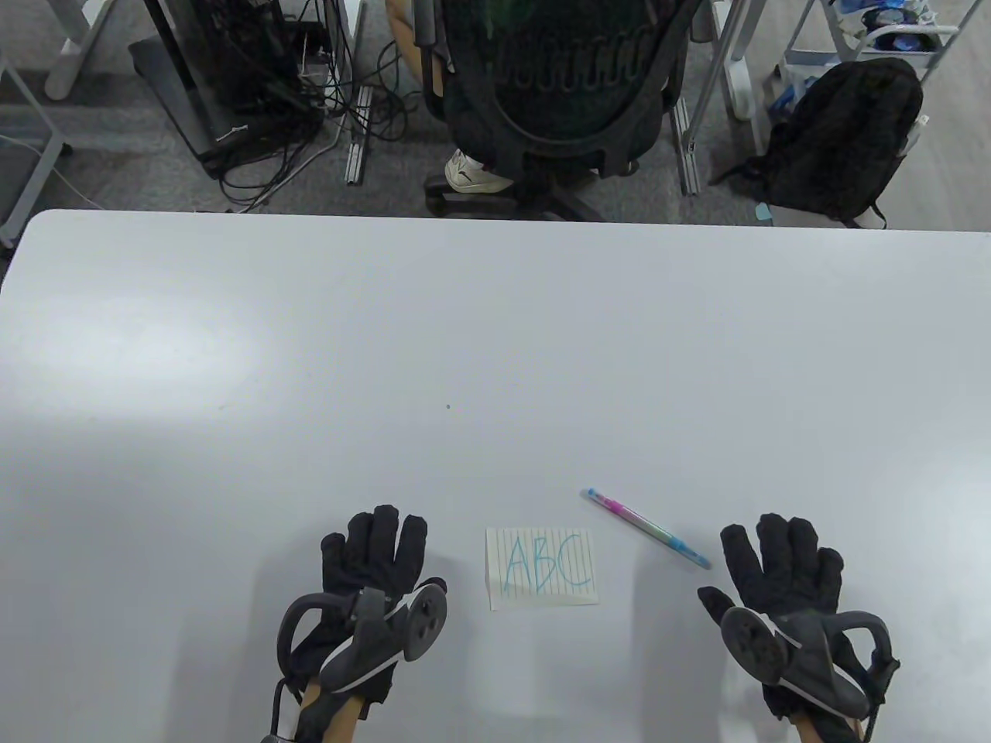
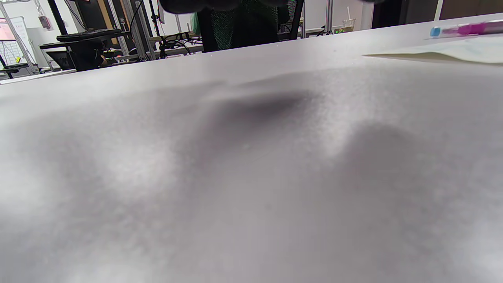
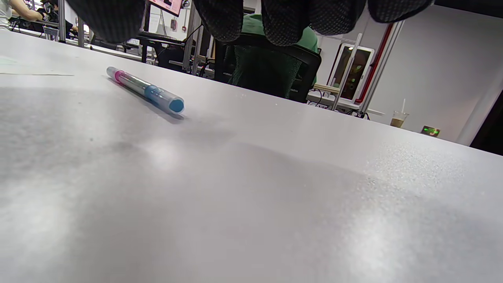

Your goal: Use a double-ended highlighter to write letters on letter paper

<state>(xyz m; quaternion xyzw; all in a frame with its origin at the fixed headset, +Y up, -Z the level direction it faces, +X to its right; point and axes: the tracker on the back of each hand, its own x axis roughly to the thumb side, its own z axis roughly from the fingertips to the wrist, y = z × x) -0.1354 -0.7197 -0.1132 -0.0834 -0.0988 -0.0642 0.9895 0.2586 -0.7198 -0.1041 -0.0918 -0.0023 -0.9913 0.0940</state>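
A small lined letter paper (image 1: 543, 568) lies near the table's front edge with "ABC" written on it in blue. The double-ended highlighter (image 1: 646, 529), pink and blue, lies loose on the table just right of the paper, slanting toward my right hand; it also shows in the right wrist view (image 3: 146, 91) and at the far right of the left wrist view (image 2: 467, 29). My left hand (image 1: 375, 553) rests flat on the table left of the paper, fingers straight, holding nothing. My right hand (image 1: 782, 561) lies flat to the right of the highlighter, fingers (image 3: 283, 21) straight and empty.
The white table (image 1: 495, 348) stretches wide beyond the paper. Behind its far edge stand a black office chair (image 1: 557, 85), a computer tower with cables (image 1: 232, 85) and a black backpack (image 1: 844, 139) on the floor.
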